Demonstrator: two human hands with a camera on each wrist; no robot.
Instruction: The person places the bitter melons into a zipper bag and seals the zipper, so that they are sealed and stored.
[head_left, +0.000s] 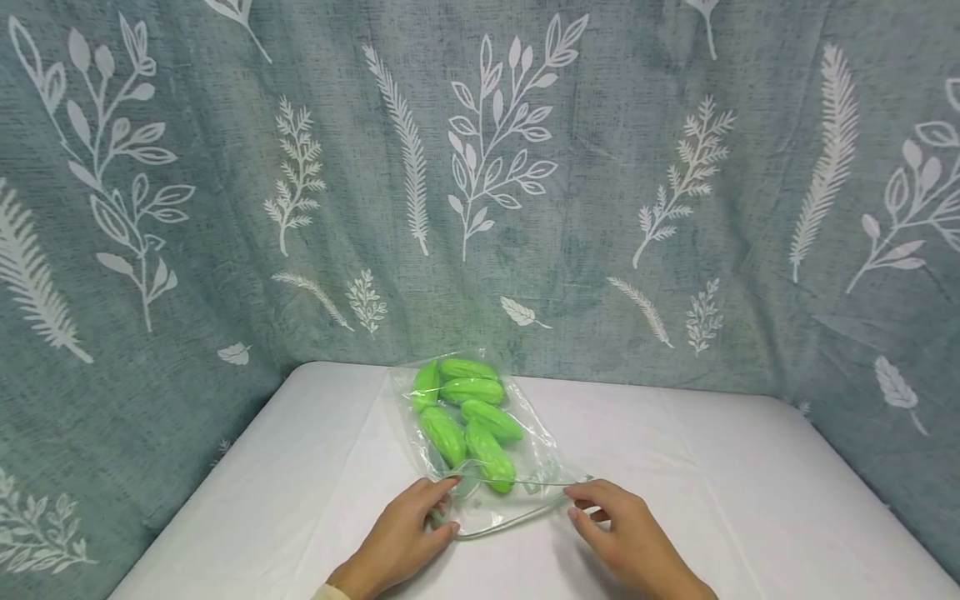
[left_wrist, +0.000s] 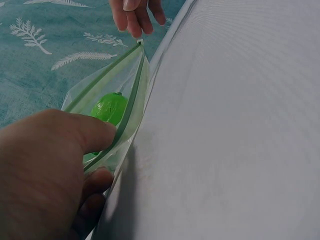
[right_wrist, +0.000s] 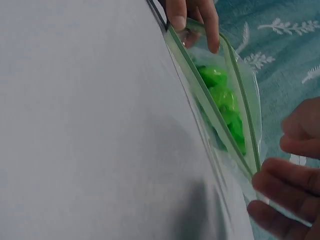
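A clear zip bag [head_left: 517,518] lies on the white table with its green-edged mouth toward me, spread apart. Inside are several bright green, ridged, oblong pieces [head_left: 471,390] that look like toy fruit or vegetables. My left hand [head_left: 408,529] holds the left end of the mouth, the bag's edge between thumb and fingers. In the left wrist view, a digit overlaps the green zip strip [left_wrist: 131,107]. My right hand [head_left: 618,529] is at the mouth's right corner, fingers loosely bent, fingertips right at the corner and gripping nothing.
The white-covered table [head_left: 750,500] extends on both sides of the bag. A grey-green curtain [head_left: 600,208] with white leaf prints hangs along its back and sides.
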